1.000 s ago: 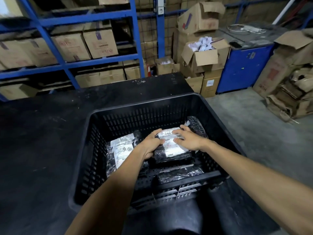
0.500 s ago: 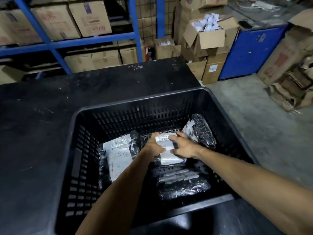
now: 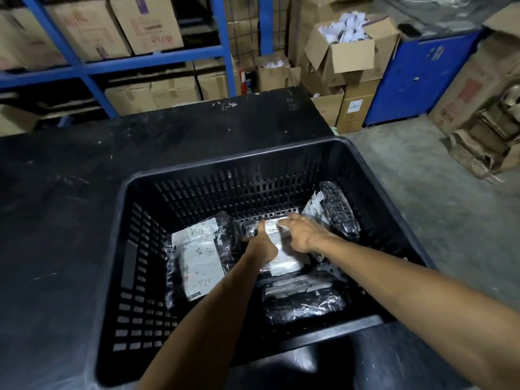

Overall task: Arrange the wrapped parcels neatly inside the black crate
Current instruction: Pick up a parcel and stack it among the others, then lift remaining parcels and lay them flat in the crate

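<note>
The black crate [image 3: 132,266] is sitting on the dark surface [image 3: 56,220] with four wrapped parcels inside, three lying flat while the right parcel [image 3: 339,212] is leaning untidily against the wall, and both hands, left [image 3: 263,246] and right [image 3: 302,235], are gripping the middle parcel [image 3: 284,263], seating it.

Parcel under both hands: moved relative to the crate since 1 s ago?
Yes. The middle parcel has slid toward the crate's far wall, now nearly against it. Both hands rest on it.
</note>
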